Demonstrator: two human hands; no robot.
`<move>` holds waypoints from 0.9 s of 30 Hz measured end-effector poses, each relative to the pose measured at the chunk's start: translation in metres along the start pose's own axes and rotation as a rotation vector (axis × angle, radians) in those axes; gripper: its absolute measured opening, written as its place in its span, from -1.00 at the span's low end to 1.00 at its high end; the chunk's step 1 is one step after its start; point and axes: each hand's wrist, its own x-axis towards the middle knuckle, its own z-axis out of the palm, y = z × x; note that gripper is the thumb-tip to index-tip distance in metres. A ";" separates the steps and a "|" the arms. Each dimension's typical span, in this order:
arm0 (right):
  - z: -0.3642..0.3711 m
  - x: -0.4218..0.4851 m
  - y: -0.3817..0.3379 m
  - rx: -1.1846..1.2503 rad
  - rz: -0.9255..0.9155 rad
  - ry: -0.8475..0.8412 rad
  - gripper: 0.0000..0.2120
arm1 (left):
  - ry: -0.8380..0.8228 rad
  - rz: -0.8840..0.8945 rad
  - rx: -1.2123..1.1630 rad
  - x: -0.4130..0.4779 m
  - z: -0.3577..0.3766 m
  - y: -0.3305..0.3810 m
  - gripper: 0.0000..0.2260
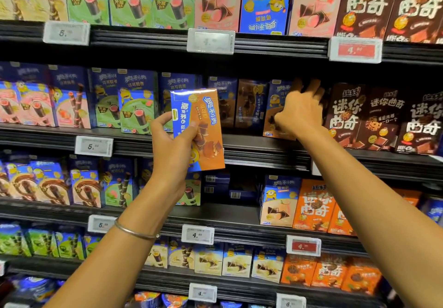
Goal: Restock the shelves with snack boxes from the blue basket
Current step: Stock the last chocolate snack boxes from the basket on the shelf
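The left hand (172, 144) is closed round a snack box (203, 118), which is pinched at its lower left between thumb and fingers. The box is held up in front of the second shelf (263, 150), its long axis upright and slightly tilted. The right hand (299, 113) lies farther right and deeper in, its fingers hooked over the tops of the shelved boxes (278, 108). Because of blur, it cannot be told whether a box is gripped or merely pushed. A brown-fronted row (250, 105) is seen between the two hands, so a short move rightward and inward by the left hand is judged to be needed. The blue basket is not seen.
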 end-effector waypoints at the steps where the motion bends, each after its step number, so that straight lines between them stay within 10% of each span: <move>1: -0.002 0.002 0.000 -0.028 -0.023 -0.016 -0.04 | -0.001 0.001 -0.007 0.000 0.001 -0.001 -0.66; 27: 0.017 0.068 0.008 -0.389 -0.214 -0.043 -0.41 | -0.135 0.026 0.041 -0.004 0.020 -0.011 -0.76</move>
